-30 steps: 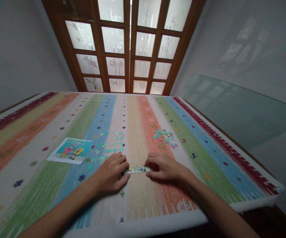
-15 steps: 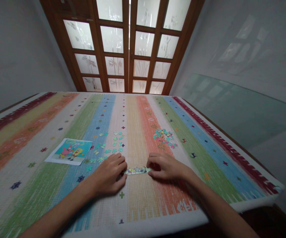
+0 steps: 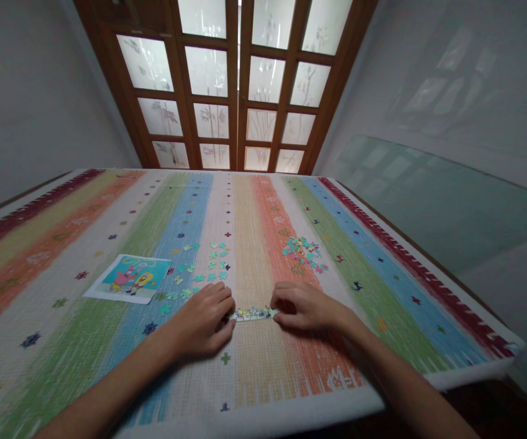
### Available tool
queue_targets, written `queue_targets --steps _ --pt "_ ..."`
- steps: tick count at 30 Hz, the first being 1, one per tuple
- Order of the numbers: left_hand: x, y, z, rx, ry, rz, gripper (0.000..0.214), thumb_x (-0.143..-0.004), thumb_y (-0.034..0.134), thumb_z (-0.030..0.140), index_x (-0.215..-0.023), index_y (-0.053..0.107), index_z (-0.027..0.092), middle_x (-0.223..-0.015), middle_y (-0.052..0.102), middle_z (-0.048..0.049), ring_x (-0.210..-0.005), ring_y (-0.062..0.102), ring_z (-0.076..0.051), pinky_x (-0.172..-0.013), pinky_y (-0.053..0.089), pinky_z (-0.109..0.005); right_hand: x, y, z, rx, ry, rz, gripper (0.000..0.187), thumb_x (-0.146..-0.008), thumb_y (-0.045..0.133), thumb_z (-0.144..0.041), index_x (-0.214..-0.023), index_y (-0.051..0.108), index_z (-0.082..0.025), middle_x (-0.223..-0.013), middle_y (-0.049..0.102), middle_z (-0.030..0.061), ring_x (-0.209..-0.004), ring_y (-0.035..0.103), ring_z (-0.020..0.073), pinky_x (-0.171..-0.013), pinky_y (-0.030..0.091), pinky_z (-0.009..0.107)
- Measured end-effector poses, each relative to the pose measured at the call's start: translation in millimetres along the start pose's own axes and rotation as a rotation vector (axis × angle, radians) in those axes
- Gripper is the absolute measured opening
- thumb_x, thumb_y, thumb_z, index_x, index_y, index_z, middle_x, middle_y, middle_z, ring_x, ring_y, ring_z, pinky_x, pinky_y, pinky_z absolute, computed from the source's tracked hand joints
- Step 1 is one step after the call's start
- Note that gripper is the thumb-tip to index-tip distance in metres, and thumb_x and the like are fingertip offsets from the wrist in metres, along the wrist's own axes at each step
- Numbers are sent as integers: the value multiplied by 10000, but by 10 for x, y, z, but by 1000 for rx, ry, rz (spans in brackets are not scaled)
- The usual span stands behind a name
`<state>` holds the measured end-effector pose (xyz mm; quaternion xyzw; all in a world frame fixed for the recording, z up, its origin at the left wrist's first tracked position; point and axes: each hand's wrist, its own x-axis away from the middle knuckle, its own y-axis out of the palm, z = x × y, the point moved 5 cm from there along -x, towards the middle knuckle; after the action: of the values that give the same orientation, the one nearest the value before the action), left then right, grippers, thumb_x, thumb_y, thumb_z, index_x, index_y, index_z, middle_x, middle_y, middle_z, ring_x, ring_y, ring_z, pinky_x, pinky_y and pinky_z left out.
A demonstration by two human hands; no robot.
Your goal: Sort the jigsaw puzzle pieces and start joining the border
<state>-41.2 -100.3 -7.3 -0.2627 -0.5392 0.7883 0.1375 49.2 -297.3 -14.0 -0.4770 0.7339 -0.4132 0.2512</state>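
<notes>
— Covering nearly the whole view is the striped woven cloth (image 3: 84, 219) on the surface, with a frosted-glass wooden door (image 3: 233, 85) behind it. What sits on it?

— Going down in size: a cartoon reference picture (image 3: 128, 278) at the left, a heap of loose puzzle pieces (image 3: 303, 253) on the orange stripe, and scattered teal pieces (image 3: 199, 268) between the picture and the hands.

— And the hands?

— The left hand (image 3: 203, 320) and the right hand (image 3: 306, 306) lie knuckles up on the cloth, one at each end of a short assembled puzzle strip (image 3: 253, 313), which rests flat near the front edge. Each grip is curled, fingertips pressed on or pinching its end of the strip; I cannot tell whether the thumbs are under it.

— Which step would you say this is?

— By my judgement, seating or straightening a joined row of edge pieces. The next move probably calls for light, even pressure from both ends so the strip does not buckle, then a free hand for the nearby teal pieces.
</notes>
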Motion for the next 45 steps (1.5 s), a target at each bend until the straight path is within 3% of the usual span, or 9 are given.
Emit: queue_targets --steps 25,39,45 --pt "8 4 -10 58 11 7 88 -932 496 208 -849 521 216 -862 590 -58 -818 513 -232 -750 453 -406 -19 -7 -56 -13 37 0 98 -818 696 -143 -899 670 -192 -859 656 28 -757 579 167 -679 408 299" --pt "7 -47 7 64 11 9 41 -847 539 212 -860 501 224 -838 582 -55 -808 503 -245 -736 446 -417 -33 -6 -90 13 53 -9 196 -818 714 -190 -1010 675 -193 -954 637 33 -782 579 164 -682 390 295" --pt "5 -24 32 34 19 25 69 -910 491 191 -851 518 215 -846 592 -57 -806 516 -233 -745 459 -406 -23 -11 -80 1 45 -7 187 -828 693 -199 -1015 679 -191 -961 627 32 -774 571 157 -689 390 294"
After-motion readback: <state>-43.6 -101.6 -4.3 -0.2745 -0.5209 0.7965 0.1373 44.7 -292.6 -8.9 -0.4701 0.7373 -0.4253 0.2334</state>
